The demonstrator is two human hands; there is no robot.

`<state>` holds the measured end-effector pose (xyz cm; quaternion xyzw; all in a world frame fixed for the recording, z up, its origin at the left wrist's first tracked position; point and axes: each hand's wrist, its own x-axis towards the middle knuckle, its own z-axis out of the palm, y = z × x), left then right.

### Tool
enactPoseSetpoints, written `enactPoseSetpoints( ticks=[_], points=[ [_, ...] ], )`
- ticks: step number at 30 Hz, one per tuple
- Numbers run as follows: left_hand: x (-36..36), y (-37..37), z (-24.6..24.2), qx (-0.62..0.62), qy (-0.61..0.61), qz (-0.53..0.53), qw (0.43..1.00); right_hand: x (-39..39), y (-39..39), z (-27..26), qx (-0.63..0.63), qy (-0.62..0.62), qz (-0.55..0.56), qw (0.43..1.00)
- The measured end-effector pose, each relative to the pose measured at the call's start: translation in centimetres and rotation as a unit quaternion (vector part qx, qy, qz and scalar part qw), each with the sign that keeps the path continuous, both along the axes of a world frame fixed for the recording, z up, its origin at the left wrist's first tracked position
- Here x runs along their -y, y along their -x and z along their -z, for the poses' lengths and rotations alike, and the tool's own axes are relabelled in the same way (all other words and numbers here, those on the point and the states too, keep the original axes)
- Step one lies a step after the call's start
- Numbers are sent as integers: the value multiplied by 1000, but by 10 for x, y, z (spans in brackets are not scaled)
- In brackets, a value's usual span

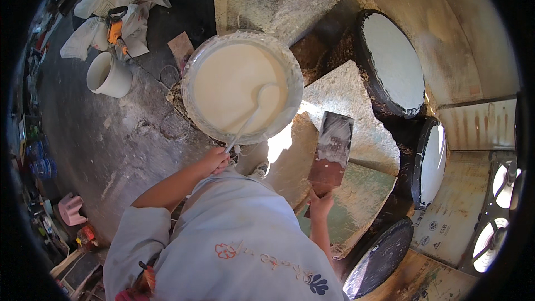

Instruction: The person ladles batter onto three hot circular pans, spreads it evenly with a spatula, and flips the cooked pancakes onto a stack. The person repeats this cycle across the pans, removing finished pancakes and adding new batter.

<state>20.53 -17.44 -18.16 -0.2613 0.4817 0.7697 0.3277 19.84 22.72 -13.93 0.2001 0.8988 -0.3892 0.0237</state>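
Note:
My left hand (216, 160) is closed around the handle of a metal ladle (249, 122). The ladle's bowl end lies in the creamy liquid of a large round tub (296, 63), whose rim is crusted with dried residue. At the right, my right hand (321, 205) grips the handle of a wide flat paddle (329, 150), its blade pointing away from me and smeared whitish over a reddish-brown part. Under and beyond the paddle are a rough whitish slab (363, 121) and a worn green board (363, 196).
Round dark-rimmed discs with pale faces (393, 63) (432, 163) stand along the right, near a darker disc (382, 259). On the left floor are a white bucket (119, 81), an orange power tool (115, 31) with a cord, plastic bags (83, 40) and a pink stool (72, 209).

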Motion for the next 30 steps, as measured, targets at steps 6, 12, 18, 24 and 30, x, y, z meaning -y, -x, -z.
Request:
enactPoseSetpoints(
  ticks=[6, 12, 18, 24, 30],
  points=[
    [25, -16, -39, 23, -134, -19, 991, 31, -15, -9, -62, 55, 36, 996],
    [50, -20, -73, 46, -148, -2, 988, 34, -32, 24, -43, -9, -18, 999],
    [72, -3, -138, 50, -78, 25, 995, 53, -32, 33, 31, -28, -101, 994],
    [68, 33, -223, 42, 11, 105, 994, 84, -4, 34, 59, -49, -171, 982],
    [3, 63, -280, 23, 32, 212, 977, 83, 34, 34, -2, 64, -71, 995]
  ],
)
